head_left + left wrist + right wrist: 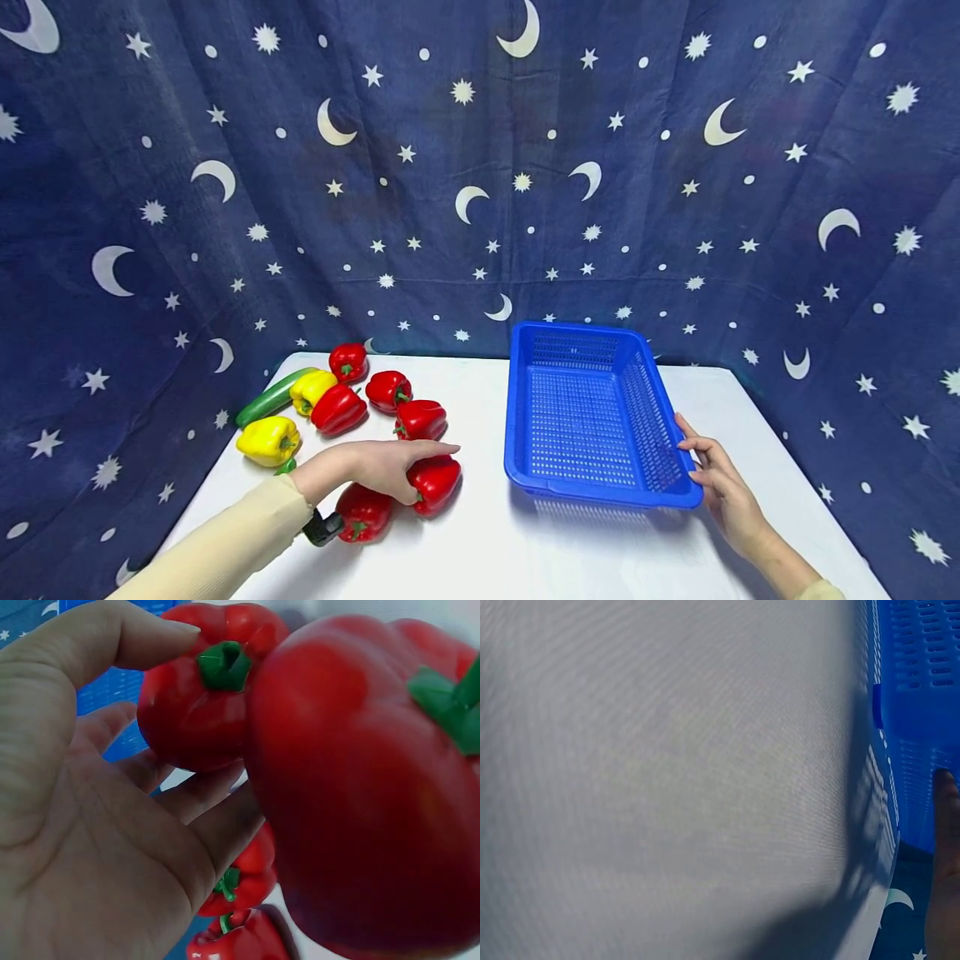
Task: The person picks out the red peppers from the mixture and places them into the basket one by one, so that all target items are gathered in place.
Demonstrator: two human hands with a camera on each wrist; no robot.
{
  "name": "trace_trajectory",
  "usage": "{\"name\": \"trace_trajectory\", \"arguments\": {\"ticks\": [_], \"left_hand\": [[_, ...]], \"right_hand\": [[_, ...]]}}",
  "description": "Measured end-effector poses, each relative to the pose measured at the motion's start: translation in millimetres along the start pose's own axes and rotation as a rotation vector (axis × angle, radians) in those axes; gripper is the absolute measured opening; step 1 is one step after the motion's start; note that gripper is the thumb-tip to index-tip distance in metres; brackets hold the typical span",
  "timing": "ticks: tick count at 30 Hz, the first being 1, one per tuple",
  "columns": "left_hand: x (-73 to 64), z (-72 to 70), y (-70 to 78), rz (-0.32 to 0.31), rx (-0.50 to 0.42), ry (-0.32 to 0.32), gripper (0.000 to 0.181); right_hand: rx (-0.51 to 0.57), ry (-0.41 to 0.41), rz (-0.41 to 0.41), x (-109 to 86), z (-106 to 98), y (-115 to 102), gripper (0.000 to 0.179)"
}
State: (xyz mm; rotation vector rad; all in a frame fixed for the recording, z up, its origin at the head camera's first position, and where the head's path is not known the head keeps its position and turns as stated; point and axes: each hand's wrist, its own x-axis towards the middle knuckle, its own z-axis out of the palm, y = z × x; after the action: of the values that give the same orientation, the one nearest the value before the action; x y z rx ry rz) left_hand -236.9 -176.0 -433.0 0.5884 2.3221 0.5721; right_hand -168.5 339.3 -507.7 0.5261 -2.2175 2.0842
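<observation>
My left hand (382, 467) holds a red bell pepper (435, 485) on the table's left half. In the left wrist view, the thumb lies across this pepper (202, 727) near its green stem, with fingers on the other side. A second red bell pepper (365, 514) sits just below that hand and looms large in the left wrist view. My right hand (723, 492) grips the right rim of a blue plastic basket (577, 425), fingertips over the edge. One finger (946, 817) shows against the basket wall in the right wrist view; the rest of that hand is hidden there.
Several more red bell peppers (420, 419), two yellow bell peppers (268, 442) and a long green cucumber-like vegetable (275, 397) lie at the back left of the white table (480, 550). A small green piece (287, 467) peeks out by the left wrist. Dark blue star-patterned cloth (480, 167) surrounds the table.
</observation>
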Motion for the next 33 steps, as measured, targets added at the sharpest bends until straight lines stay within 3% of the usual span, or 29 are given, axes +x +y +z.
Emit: {"name": "trace_trajectory", "arguments": {"ticks": [11,20,33], "left_hand": [[2.8,-0.6,-1.3,-0.053,0.016,-0.012,0.088],[9.3,1.3,-0.7,-0.036,0.039,0.004,0.085],[13.6,6.7,0.4,-0.047,-0.036,0.013,0.082]], "right_hand": [[-0.023,0.003,0.009,0.6,1,-2,0.042],[-0.016,0.006,0.014,1.9,0,-2,0.043],[-0.057,0.016,0.053,0.3,0,-1,0.042]]}}
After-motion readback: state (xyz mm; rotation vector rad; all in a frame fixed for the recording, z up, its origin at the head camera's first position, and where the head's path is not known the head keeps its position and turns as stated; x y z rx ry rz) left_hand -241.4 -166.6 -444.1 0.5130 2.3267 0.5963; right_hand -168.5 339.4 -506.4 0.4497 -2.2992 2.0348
